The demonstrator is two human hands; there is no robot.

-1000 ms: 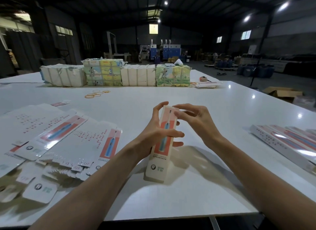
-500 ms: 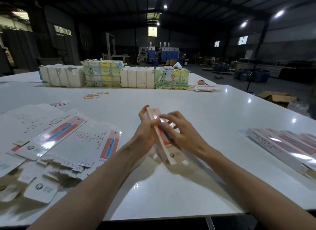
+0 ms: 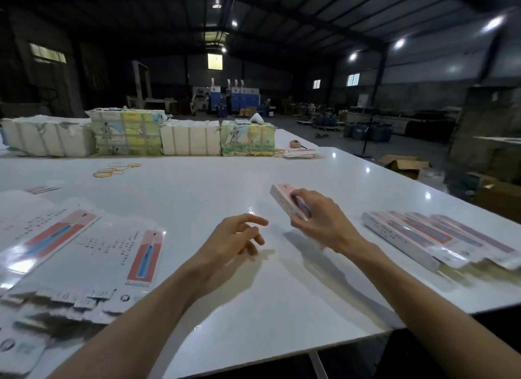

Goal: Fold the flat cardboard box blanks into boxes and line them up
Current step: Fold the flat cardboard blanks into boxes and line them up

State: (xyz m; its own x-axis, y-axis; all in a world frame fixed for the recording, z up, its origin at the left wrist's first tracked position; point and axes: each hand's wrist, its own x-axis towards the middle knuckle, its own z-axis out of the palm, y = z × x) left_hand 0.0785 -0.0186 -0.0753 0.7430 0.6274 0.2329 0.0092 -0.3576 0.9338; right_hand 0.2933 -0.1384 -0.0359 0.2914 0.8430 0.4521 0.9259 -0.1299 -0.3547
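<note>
Head view: right hand (image 3: 321, 222) grasps a folded box (image 3: 287, 201) at frame centre; left hand (image 3: 234, 237) hangs released, fingers loosely curled, holding nothing.

L hand (image 3: 235, 239): back up, fingers loose, half-curled and spread, index furthest fwd. L forearm: bare, runs in from lower left.
R hand (image 3: 320, 219): back up, fingers curled over a folded box (image 3: 282, 196), gripping it; thumb hidden. R forearm: bare, enters from lower right.
Hands apart, R slightly further fwd.
</note>
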